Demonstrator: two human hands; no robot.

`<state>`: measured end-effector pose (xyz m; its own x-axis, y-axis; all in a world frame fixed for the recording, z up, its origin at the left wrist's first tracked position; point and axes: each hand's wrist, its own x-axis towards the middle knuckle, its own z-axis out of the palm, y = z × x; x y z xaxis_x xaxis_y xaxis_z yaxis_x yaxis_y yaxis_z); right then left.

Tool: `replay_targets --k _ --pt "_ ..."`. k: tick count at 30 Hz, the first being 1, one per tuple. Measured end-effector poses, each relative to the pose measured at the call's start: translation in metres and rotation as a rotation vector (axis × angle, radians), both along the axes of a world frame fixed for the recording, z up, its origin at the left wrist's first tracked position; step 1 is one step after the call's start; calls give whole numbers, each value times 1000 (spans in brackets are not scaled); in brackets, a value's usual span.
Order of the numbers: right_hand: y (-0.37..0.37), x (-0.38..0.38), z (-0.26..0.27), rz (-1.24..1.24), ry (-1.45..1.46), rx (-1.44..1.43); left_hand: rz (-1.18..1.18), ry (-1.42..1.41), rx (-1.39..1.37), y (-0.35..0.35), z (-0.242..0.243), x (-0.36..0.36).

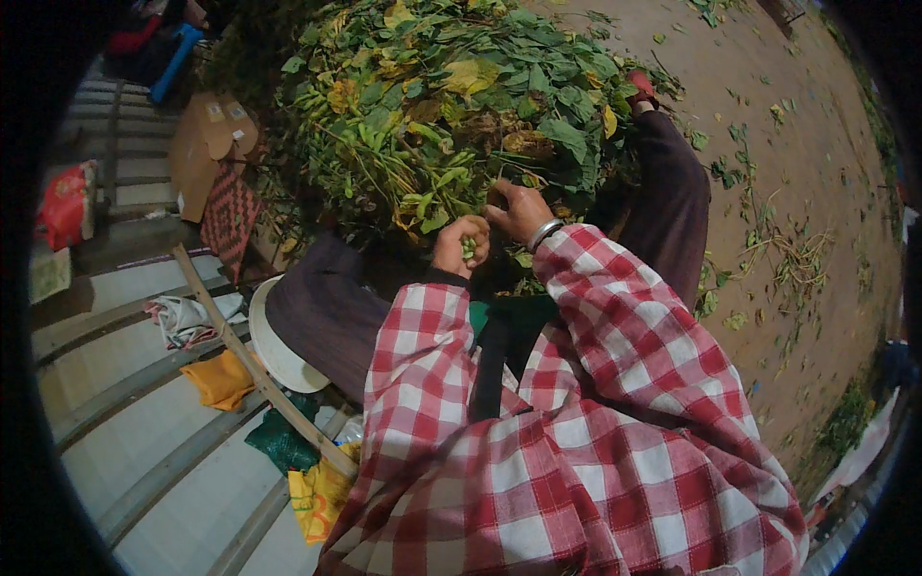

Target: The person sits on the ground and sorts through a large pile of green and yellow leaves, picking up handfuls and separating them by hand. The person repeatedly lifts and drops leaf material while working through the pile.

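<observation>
Green bean pods (469,248) show inside the curled fingers of my left hand (461,245). My right hand (520,210), with a silver bangle at its wrist, touches or nearly touches the left one; its fingertips are bent together at the lower edge of the plants, and whether they pinch a pod or stem I cannot tell. In front of both hands rises a large heap of leafy bean plants (468,75) with green and yellowing leaves and plump pods. Below the hands, between my legs, the view is dark and partly hidden.
On the left lie a cardboard box (194,158), a wooden strip (266,374), an orange cloth (220,380), a yellow bag (315,500) and a white basin (277,345) beside my leg. Loose leaves and stems (792,252) are scattered over the brown ground at right.
</observation>
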<state>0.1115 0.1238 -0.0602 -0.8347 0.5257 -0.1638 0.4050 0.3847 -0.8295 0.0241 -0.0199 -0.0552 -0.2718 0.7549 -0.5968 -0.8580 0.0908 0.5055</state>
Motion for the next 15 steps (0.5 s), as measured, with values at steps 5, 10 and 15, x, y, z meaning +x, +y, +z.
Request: replay_targets --k 5,10,15 --pt "-5 6 -5 16 82 -65 82 37 -144 4 1 1" --pt "-11 11 -7 -90 20 -80 42 77 -317 7 1 5" --pt "-10 10 1 -115 35 -138 90 112 -380 10 2 12"
